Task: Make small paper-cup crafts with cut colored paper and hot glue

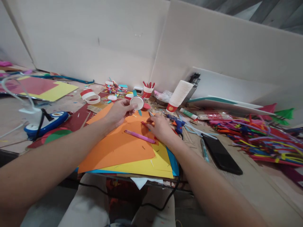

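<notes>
Between the thumb and fingers of my left hand is a round white paper-cup bottom, its face turned toward me. Teal strips stick out from its top and lower edge. My right hand is low over the orange paper, fingers closed together at a small red piece; its exact shape is partly covered. A pink pen lies on the orange sheet just below both hands. Beneath that are a yellow sheet and a blue one.
A leaning stack of paper cups stands behind, beside a cup of red sticks. At right are a blue glue gun, a black phone and a pipe-cleaner heap. A blue-and-white power strip sits left.
</notes>
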`<action>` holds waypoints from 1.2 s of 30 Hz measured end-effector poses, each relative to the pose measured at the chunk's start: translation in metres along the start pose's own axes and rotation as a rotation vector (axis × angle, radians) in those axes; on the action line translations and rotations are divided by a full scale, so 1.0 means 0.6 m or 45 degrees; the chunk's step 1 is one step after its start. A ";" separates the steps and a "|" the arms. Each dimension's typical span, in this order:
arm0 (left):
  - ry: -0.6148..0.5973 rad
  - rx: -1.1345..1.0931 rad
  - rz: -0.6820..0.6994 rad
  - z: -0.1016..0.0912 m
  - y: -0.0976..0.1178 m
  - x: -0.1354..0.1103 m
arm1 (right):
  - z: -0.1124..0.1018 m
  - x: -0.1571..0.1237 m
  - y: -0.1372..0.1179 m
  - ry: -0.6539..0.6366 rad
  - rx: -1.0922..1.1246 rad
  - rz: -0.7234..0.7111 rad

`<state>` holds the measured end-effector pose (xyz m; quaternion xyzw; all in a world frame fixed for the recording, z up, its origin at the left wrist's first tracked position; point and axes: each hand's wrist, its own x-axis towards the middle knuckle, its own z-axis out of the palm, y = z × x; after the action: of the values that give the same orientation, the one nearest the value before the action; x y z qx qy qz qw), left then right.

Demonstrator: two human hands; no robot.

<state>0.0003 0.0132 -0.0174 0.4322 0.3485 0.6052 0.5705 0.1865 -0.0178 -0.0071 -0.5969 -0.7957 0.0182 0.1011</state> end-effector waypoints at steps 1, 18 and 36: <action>0.005 0.004 0.001 0.001 0.000 -0.001 | 0.004 0.004 -0.004 0.003 -0.020 -0.005; -0.015 0.037 -0.021 0.002 0.001 -0.004 | 0.024 0.017 -0.024 -0.014 -0.329 -0.061; -0.045 0.047 -0.037 0.005 0.002 -0.008 | 0.036 0.029 0.016 0.097 0.720 0.211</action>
<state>0.0024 0.0081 -0.0159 0.4481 0.3560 0.5826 0.5771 0.1873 0.0038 -0.0269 -0.6083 -0.7033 0.2247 0.2913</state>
